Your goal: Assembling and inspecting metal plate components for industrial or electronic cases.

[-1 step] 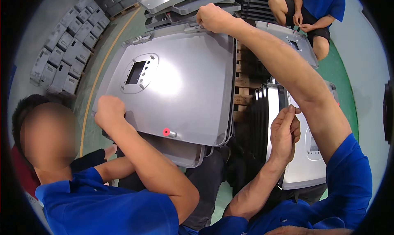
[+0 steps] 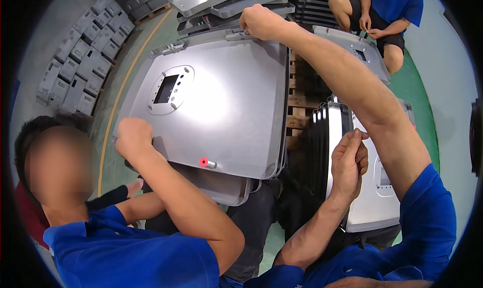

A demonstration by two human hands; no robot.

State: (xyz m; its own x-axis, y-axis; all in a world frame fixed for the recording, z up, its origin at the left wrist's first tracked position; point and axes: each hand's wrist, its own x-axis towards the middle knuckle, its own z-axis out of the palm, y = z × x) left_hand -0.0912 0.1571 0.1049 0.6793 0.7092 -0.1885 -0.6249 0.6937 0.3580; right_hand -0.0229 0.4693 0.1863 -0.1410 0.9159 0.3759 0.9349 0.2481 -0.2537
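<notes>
Smooth grey metal panel (image 2: 236, 117), dark rectangular cutout (image 2: 166, 89); right fingers (image 2: 247, 23) at rim, grip unclear; left fingers (image 2: 361, 158) closed

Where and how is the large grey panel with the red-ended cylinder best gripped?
Probably pinch the large grey panel by its right rim, coming from the right: that edge runs long and mostly uncovered, and pallet slats show in the gap beside it.

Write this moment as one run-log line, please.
Right hand: at far edge of grey panel | Left hand: raised, pinched, contents unclear | Co-worker's hand: at near left corner | Red-tipped post: on panel
</notes>
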